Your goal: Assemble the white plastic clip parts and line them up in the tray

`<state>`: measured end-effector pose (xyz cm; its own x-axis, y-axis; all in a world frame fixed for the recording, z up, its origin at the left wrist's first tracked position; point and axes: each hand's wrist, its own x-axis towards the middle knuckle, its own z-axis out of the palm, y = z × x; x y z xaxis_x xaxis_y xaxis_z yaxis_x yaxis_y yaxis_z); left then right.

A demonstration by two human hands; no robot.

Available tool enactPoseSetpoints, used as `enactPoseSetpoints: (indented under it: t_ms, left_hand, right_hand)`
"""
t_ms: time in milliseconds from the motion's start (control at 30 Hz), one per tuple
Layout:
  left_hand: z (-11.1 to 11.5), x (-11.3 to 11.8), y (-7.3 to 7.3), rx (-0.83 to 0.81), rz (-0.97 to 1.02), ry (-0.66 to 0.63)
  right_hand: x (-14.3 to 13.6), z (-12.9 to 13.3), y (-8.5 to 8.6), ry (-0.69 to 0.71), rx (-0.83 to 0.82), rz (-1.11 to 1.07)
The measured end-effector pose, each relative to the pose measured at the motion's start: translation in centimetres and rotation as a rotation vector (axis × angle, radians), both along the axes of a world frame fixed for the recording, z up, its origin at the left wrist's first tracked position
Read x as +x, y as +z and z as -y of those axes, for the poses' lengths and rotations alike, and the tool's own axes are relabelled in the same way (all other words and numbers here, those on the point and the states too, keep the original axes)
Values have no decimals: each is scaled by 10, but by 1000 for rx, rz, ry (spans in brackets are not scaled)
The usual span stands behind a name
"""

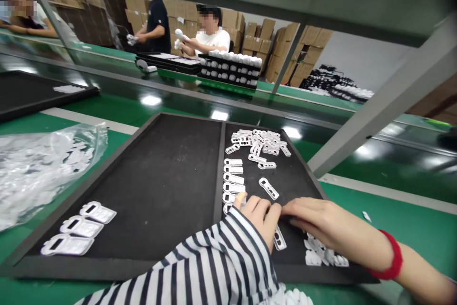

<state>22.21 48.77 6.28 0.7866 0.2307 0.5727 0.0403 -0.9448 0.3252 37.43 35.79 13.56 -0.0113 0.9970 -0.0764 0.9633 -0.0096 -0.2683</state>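
My left hand (260, 214), in a striped sleeve, is over the right section of a black divided tray (171, 191). Its fingers curl down beside a column of white plastic cover plates (233, 179) along the divider. My right hand (314, 214), with a red band at the wrist, meets it from the right, fingertips pressed together. Whatever lies between the fingertips is hidden. One loose cover plate (269, 189) lies just beyond the hands, and another cover plate (280, 238) is partly under them. Small white pieces (323, 251) sit below my right hand.
A pile of cover plates (262, 141) fills the tray's far right. Three larger white panels (84, 226) lie front left. Left of the tray is a clear plastic bag (46, 167) of white parts. A slanted metal post (385, 100) rises at right. Co-workers (210, 34) sit and stand across the line.
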Motion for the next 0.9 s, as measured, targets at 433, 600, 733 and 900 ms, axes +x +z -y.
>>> enactPoseSetpoints:
  t_ms: [433,600,733,900]
  left_hand:
    - [-16,-2,1,-26,-93,-207]
    - [-15,0,-4,19,-85,-206]
    - [-15,3,-10,21,-9,-185]
    - [-15,0,-2,25,-26,-172]
  right_hand:
    - [20,33,1,-240,-208,-176]
    - [19,25,1,-223,-102,-229]
    - [9,17,3,-229,-47,-306]
    - [-9,7,1,-442,18,-540]
